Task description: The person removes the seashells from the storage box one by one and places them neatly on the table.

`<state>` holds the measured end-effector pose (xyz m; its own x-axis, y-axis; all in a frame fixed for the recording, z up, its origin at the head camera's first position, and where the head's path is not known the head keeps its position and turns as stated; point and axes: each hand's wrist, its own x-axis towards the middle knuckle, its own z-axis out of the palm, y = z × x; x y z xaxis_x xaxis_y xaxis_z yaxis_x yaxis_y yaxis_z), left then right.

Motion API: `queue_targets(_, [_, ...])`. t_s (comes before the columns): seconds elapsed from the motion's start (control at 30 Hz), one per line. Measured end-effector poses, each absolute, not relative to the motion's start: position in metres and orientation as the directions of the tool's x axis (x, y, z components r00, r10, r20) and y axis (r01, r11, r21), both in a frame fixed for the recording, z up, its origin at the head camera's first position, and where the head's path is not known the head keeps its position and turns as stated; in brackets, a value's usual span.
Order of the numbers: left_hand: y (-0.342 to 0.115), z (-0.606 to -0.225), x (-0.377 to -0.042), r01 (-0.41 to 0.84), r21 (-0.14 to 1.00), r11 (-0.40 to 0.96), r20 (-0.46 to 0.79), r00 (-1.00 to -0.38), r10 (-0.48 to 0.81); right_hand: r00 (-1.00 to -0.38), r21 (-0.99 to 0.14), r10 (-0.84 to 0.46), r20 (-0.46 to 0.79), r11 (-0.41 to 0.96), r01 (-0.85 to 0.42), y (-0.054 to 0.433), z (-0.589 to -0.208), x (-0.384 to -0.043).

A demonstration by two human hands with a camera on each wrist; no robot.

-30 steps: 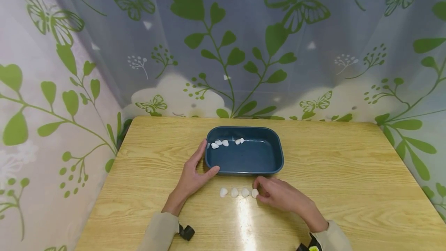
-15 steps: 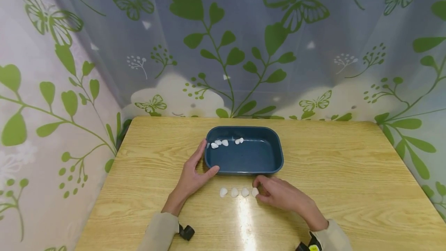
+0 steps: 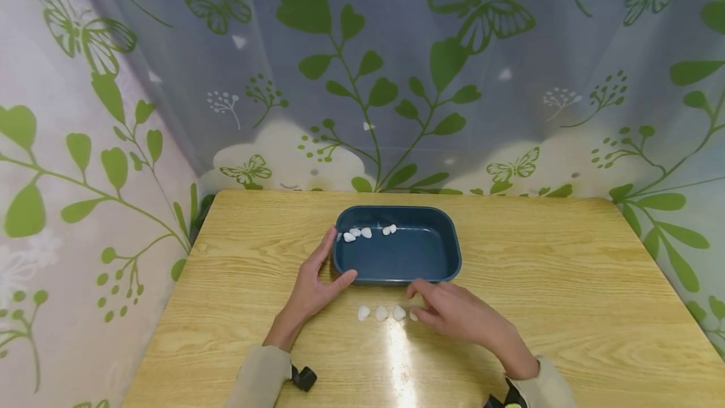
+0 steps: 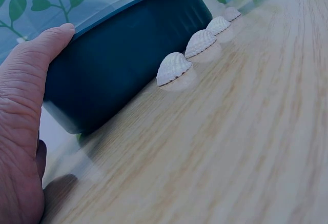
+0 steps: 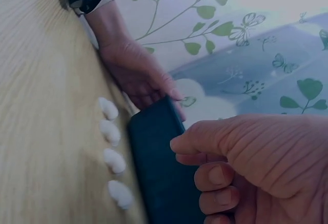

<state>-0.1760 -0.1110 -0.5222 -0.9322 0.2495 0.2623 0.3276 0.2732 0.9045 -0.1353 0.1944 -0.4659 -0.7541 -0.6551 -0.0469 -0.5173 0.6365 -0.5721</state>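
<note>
A dark blue rectangular tub (image 3: 404, 260) stands on the wooden table. My left hand (image 3: 313, 285) grips its left end, the thumb on the near rim and the fingers round the side. Between the tub and me, white ribbed seashells (image 3: 382, 313) lie in a spaced row along the near side. My right hand (image 3: 461, 315) hovers over the row's right end, thumb and forefinger apart with nothing between them. Its thumb partly hides the rightmost shell (image 3: 413, 314). In the right wrist view the other fingers (image 5: 218, 175) are loosely curled in front of the tub.
Several small white shells (image 3: 349, 237) lie inside the tub along its far left side. A patterned curtain (image 3: 362, 80) hangs behind the table (image 3: 544, 257) and down both sides. Each wrist wears a black device (image 3: 304, 378).
My right hand has let go of the rightmost shell, lifted slightly and shifted left over it, its forefinger spreading from the thumb. The left hand and tub stay put.
</note>
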Motion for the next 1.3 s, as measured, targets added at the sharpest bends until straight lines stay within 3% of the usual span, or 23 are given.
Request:
queue_targets(0.47, [-0.111,-0.514,-0.173,0.331,0.906,0.264,0.266,-0.93,0.252,-0.788,-0.497,-0.605,0.114,0.652,-0.573,0.186,-0.462,-0.158])
queue_targets(0.9, [-0.11,-0.516,-0.173,0.323,0.909,0.265,0.261,-0.934,0.246,-0.827,-0.425,-0.556,0.082,0.731,-0.533,0.176,-0.468,-0.187])
queue_targets(1.13, [-0.116,-0.555,-0.189,0.348,0.89,0.294,0.28,-0.927,0.249,-0.828,-0.412,-0.557,0.065,0.741,-0.53,0.168,-0.473,-0.203])
queue_targets(1.3, [-0.116,-0.555,-0.19,0.344,0.889,0.303,0.272,-0.928,0.255,-0.823,-0.392,-0.565,0.048,0.748,-0.536,0.158,-0.474,-0.216])
